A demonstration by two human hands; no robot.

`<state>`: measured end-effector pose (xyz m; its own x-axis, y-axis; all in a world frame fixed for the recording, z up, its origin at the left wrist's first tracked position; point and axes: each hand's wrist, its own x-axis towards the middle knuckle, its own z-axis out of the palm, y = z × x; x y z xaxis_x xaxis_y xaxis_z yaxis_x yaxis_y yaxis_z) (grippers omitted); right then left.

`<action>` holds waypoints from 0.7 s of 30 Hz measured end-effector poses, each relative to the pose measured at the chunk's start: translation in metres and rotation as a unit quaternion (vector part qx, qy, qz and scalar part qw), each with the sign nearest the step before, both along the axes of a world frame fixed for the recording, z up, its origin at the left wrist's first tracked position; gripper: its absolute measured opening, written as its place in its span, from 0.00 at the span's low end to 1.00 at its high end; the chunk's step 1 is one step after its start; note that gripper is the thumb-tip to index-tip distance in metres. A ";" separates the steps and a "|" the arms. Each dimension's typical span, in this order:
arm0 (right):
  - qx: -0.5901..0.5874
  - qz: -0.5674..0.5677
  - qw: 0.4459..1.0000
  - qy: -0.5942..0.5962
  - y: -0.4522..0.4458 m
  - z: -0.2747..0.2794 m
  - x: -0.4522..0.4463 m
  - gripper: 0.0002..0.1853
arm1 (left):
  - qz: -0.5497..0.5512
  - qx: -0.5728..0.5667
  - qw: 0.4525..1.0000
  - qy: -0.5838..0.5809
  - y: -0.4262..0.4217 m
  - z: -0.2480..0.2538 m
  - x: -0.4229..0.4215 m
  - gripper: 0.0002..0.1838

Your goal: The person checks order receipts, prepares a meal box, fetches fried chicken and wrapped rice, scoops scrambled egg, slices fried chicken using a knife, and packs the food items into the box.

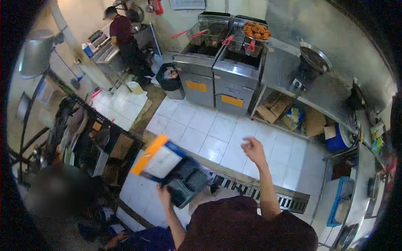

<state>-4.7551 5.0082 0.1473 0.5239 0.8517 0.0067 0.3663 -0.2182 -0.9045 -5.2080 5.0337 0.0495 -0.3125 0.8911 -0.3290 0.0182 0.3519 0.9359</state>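
My left hand (pixel 164 195) is closed on the lower edge of a dark compartment tray (pixel 186 180), which is tilted in the air in front of me. Along the tray's upper left side is a blue and white panel (pixel 164 161) with a bright orange strip (pixel 149 154). Whether the panel is part of the tray or a separate pack, I cannot tell. My right hand (pixel 254 151) is raised over the tiled floor, away from the tray. Its fingers are loosely bent and apart, with nothing visible in them.
Two deep fryers (pixel 201 58) stand ahead, with a bowl of fried pieces (pixel 256 31) on top. A black bin (pixel 171 79) is beside them. A steel counter with a wok (pixel 314 58) runs right. A floor drain grate (pixel 251 192) crosses near me. Another person (pixel 123 37) stands at the back left; someone is close at lower left.
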 end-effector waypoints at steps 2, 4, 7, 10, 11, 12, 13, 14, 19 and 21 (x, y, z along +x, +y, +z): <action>0.043 0.086 0.995 -0.007 0.094 0.066 0.002 0.16 | 0.039 0.067 0.991 -0.108 0.050 0.018 -0.014 0.24; 0.071 0.146 0.984 -0.074 0.179 0.132 0.006 0.16 | 0.042 0.098 0.993 -0.059 0.111 0.027 -0.024 0.22; 0.139 0.158 0.973 -0.097 0.290 0.172 0.023 0.15 | 0.173 0.041 0.983 -0.047 0.226 0.004 -0.011 0.27; 0.138 0.144 0.971 -0.133 0.377 0.186 0.057 0.15 | 0.125 0.020 0.973 0.191 0.351 -0.001 -0.007 0.31; 0.131 0.152 0.963 -0.179 0.403 0.187 0.076 0.14 | 0.120 0.031 0.981 0.152 0.398 0.019 0.016 0.31; 0.126 0.165 0.955 -0.213 0.428 0.196 0.096 0.14 | 0.116 0.037 0.986 0.111 0.436 0.029 0.039 0.31; 0.117 0.178 0.946 -0.243 0.448 0.208 0.115 0.14 | 0.087 0.049 0.993 0.056 0.483 0.011 0.034 0.31; 0.105 0.187 0.939 -0.267 0.473 0.215 0.127 0.14 | 0.075 0.049 0.991 0.094 0.524 0.029 0.052 0.32; 0.008 0.157 0.917 -0.367 0.602 0.285 0.234 0.12 | -0.054 0.109 0.978 0.172 0.733 0.090 0.108 0.33; -0.005 0.170 0.901 -0.398 0.677 0.286 0.288 0.09 | -0.003 0.112 0.985 0.132 0.774 0.150 0.178 0.33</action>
